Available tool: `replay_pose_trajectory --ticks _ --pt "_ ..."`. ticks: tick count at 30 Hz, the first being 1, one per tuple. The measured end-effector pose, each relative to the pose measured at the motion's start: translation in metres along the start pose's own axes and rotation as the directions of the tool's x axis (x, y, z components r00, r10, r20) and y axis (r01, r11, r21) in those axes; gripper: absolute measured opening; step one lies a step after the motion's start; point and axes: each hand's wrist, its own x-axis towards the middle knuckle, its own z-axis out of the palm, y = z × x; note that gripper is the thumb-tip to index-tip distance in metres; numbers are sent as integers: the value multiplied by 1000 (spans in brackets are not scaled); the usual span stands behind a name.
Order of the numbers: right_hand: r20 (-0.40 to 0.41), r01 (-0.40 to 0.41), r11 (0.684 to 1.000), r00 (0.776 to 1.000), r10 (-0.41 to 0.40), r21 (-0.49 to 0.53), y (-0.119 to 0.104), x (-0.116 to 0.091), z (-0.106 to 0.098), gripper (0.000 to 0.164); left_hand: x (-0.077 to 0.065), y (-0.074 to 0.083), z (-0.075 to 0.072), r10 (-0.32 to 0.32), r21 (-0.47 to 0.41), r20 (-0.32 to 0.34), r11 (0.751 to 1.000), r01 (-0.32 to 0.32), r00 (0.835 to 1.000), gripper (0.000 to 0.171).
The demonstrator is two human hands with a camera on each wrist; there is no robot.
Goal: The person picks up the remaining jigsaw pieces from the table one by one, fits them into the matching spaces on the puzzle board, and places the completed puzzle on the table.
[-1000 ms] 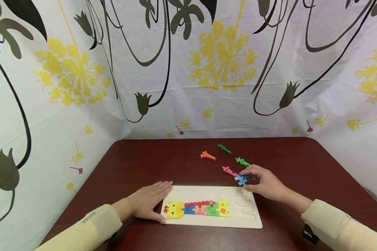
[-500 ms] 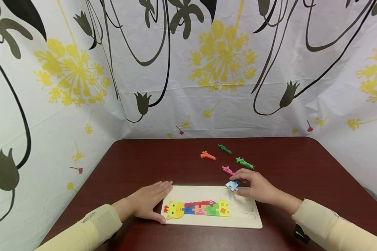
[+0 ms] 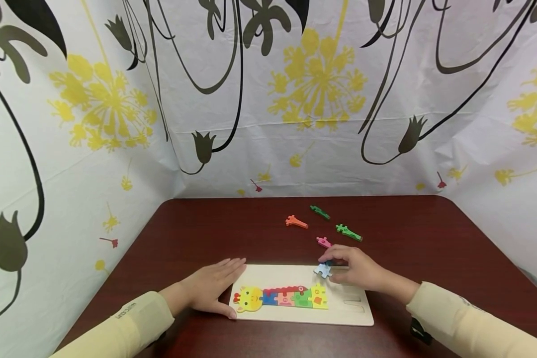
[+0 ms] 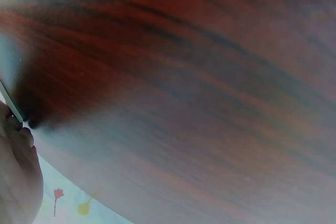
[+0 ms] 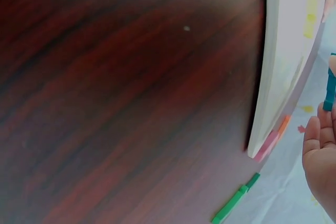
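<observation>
A white puzzle board (image 3: 277,314) lies on the dark table, with a giraffe's yellow head (image 3: 249,300) and several coloured body pieces (image 3: 285,299) fitted in it. My left hand (image 3: 212,288) rests flat on the board's left end, fingers straight; the left wrist view catches only a bit of that hand (image 4: 18,166). Between thumb and fingers my right hand (image 3: 355,268) pinches a blue puzzle piece (image 3: 322,270), tilted, over the board's upper part. The right wrist view shows this hand (image 5: 321,156) at the right edge with the blue piece's side (image 5: 329,92).
Beyond the board lie an orange piece (image 3: 297,222), a dark green piece (image 3: 319,212), a light green piece (image 3: 349,232) and a pink piece (image 3: 324,242), partly behind my right hand. A patterned white cloth (image 3: 259,169) hangs behind the table (image 3: 223,233).
My right hand has moved left and slightly nearer with the blue puzzle piece, from beside the pink piece to over the board. The light green piece is now uncovered. My left hand stays put.
</observation>
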Motion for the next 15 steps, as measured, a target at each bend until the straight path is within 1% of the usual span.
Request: replay_pose_trajectory --ticks 15 --pt "54 -91 992 995 87 90 2 5 6 44 -1 -1 1 -6 -14 5 1000 6 1000 110"
